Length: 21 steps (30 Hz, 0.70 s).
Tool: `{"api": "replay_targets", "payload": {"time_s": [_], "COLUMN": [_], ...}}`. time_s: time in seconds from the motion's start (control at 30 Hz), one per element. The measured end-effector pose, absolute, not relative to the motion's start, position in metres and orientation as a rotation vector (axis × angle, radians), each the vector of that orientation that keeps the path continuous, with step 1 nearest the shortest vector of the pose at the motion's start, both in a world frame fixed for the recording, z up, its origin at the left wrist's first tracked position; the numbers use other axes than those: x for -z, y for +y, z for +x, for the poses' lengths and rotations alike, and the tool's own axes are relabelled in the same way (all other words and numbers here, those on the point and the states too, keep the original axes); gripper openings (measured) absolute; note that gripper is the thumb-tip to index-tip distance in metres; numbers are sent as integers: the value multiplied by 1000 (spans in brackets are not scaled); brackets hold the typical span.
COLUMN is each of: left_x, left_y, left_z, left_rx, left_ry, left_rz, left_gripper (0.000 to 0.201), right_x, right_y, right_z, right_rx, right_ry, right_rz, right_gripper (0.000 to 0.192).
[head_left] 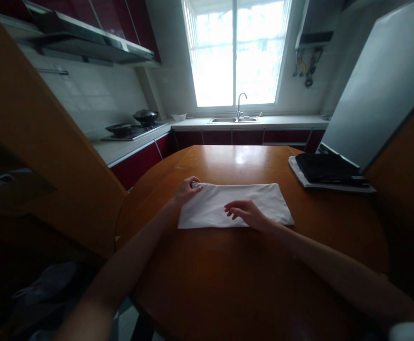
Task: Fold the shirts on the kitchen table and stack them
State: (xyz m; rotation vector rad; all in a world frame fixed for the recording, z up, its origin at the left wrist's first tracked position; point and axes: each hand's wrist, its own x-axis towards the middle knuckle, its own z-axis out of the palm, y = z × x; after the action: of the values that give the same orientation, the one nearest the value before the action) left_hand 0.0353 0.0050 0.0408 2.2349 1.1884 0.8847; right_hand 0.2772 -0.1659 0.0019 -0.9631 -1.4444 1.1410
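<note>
A white folded cloth (214,208), perhaps a garment, lies flat in a long rectangle on the wooden table (207,270). At its far left corner is my left hand (186,191), the thumb on top and the fingers curled round the edge. My right hand (245,212) is over the cloth's near middle part, palm down. Its fingers are loosely bent and apart, with nothing in them. Whether the right fingertips touch the fabric I cannot tell.
Folded black clothing (325,168) rests on white folded cloth (309,184) at the table's right. Beyond are a sink (224,120) under the window, a stove (132,132) with pans at left, and a fridge (377,80) at right.
</note>
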Motion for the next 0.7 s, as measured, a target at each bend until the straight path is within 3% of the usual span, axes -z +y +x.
{"api": "replay_targets", "payload": {"time_s": [0.27,0.57,0.7], "left_x": [-43,-32,-30], "left_y": [-63,-86,-96], "left_z": [77,90,98], "left_rx": [-751,-473,-551], "left_ry": [619,240,246], "left_rz": [1880,1423,1370], "left_gripper": [53,61,60], "right_x": [-6,-10,-10], "right_y": [-170,-172,-170], "right_z": [268,269,275], "right_rx": [-1463,-1213,-1098], "right_ry": [-1253,-988,-911], "right_rz": [-811,-956,-1056], "right_gripper": [51,47,42]}}
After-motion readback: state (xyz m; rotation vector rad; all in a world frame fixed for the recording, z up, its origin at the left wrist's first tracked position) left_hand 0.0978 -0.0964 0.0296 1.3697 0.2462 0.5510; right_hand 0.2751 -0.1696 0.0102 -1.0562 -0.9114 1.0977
